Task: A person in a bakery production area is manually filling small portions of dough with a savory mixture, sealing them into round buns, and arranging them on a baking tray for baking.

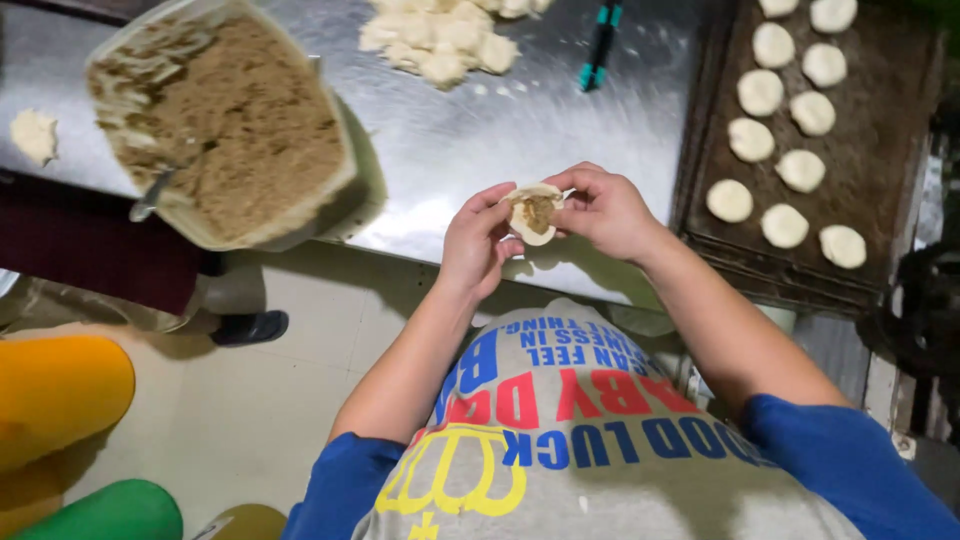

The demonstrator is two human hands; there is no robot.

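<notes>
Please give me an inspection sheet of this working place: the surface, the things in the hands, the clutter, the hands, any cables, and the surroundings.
Surface: steel table, shiny, with flour traces.
Job's things: dough piece with brown filling in its middle, held open between both hands; tub of brown filling with a spoon handle sticking out; pile of dough lumps; dark tray with rows of shaped dough rounds.
Clutter: single dough lump at the table's far left; teal-tipped tool.
Grippers: left hand and right hand both pinch the dough piece.
Cables: nothing seen.
Surroundings: tiled floor; yellow and green containers at the left.
</notes>
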